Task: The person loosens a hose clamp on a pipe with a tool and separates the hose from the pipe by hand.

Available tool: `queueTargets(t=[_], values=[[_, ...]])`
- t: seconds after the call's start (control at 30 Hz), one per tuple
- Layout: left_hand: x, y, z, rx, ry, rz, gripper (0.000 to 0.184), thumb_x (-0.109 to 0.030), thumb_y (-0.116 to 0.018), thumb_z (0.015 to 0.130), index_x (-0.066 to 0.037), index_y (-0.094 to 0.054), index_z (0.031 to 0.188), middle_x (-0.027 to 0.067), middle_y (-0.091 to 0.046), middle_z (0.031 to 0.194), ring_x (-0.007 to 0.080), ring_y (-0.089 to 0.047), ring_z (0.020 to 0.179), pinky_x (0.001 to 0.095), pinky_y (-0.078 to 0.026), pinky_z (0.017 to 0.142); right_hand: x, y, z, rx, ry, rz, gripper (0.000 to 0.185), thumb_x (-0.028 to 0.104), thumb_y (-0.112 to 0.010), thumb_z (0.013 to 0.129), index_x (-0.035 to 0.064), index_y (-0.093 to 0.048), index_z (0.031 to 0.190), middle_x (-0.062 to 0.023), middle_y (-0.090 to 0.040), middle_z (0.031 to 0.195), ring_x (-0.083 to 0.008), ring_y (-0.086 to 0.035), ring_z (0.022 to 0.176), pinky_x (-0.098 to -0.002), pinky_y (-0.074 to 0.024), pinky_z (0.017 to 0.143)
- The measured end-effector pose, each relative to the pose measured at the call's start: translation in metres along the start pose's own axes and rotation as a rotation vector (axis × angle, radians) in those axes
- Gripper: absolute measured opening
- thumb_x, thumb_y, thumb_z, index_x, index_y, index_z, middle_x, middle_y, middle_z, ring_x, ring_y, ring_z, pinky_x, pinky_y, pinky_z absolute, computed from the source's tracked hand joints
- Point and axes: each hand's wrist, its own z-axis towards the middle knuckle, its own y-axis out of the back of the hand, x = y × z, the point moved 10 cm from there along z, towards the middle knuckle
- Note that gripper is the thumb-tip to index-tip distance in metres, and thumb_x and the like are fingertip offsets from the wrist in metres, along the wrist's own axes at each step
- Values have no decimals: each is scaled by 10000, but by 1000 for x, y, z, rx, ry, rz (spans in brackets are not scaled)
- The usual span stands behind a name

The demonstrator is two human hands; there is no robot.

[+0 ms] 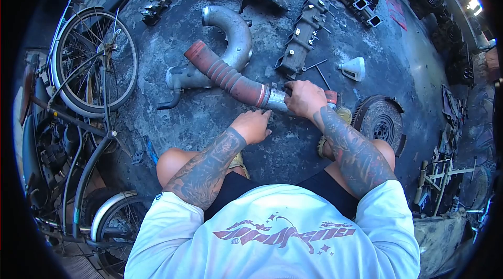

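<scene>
A red ribbed hose [230, 79] lies slantwise on the dark floor, joined by a clamp to a silver pipe section [276, 100]. My right hand [305, 98] is wrapped over that silver section, near its short red right end [331, 97]. Just below the clamp is my left hand [253, 126], its fingers partly curled and its index fingertip close to the pipe; whether it touches cannot be made out. Behind the hose, a curved grey metal pipe [233, 30] rests on the floor, partly covered by the hose.
Long metal manifolds [306, 27] lie ahead, with a T-shaped tool [320, 73] and a white funnel-like piece [353, 68] nearby. A toothed disc [381, 122] is at the right. A bicycle wheel [94, 61] stands at the left. Metal parts line the right edge.
</scene>
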Motion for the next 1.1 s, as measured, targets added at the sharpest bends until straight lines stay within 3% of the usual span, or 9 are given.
queueTargets(t=[0.13,0.43,0.6,0.67,0.73,0.83,0.87,1.0,1.1], values=[[2,-1,-1,0,12,-1,714,-324,-728,1005,-7,-481,1595,262,-645,1458,427,-648,1315,506,-518,1124,-7,-7,4,35,-42,3,456,290,-700,940,146,-763,1368,-215,-791,1184,-388,-764,1114,-474,-593,1016],[0,1,-2,-3,9,-3,709,-322,-727,1005,-13,-484,1596,260,-649,1446,431,-652,1303,508,-525,1113,-7,-28,-1,38,-48,45,349,268,-679,938,113,-805,1224,-228,-796,1154,-392,-774,1095,-484,-593,1002],[-2,-2,-1,7,7,3,716,-326,-732,1003,-16,-483,1598,259,-650,1444,430,-653,1302,506,-525,1112,-19,-60,15,9,-4,361,392,280,-659,957,29,-775,1235,-299,-762,1213,-417,-748,1158,-478,-583,1023],[-3,-2,-1,9,12,3,720,-328,-734,1000,-17,-483,1599,257,-649,1446,427,-652,1305,504,-525,1111,-31,-81,22,133,-100,641,454,298,-653,961,-32,-737,1261,-342,-744,1220,-440,-735,1175,-478,-578,1027],[-2,-2,-1,10,15,1,724,-332,-736,998,-19,-482,1600,256,-648,1449,427,-651,1309,505,-524,1113,-33,-105,14,331,-384,1081,543,319,-649,962,-92,-679,1315,-386,-726,1217,-472,-726,1174,-485,-573,1026],[-3,-2,5,11,2,4,727,-340,-738,993,-19,-486,1594,253,-646,1454,428,-647,1316,509,-522,1117,-28,-54,11,-217,-78,508,642,322,-642,959,-136,-576,1404,-409,-725,1166,-512,-731,1119,-520,-575,999],[-3,-4,5,13,3,7,724,-344,-738,991,-19,-490,1588,253,-645,1458,429,-645,1319,511,-522,1119,-26,-58,16,-163,-41,444,690,308,-637,949,-100,-506,1490,-401,-732,1144,-536,-729,1095,-548,-575,986],[14,-2,9,-34,6,15,696,-357,-746,970,-4,-526,1528,286,-697,1347,468,-688,1226,549,-547,1070,-19,-66,24,-103,75,369,634,297,-642,985,-43,-530,1508,-369,-730,1210,-491,-718,1188,-518,-570,1035],[31,2,17,-96,-40,-10,598,-351,-734,977,17,-586,1424,280,-714,1262,455,-695,1199,536,-557,1039,-7,-53,21,-75,33,381,571,333,-651,988,-6,-600,1445,-350,-735,1229,-493,-714,1193,-534,-570,1038]])
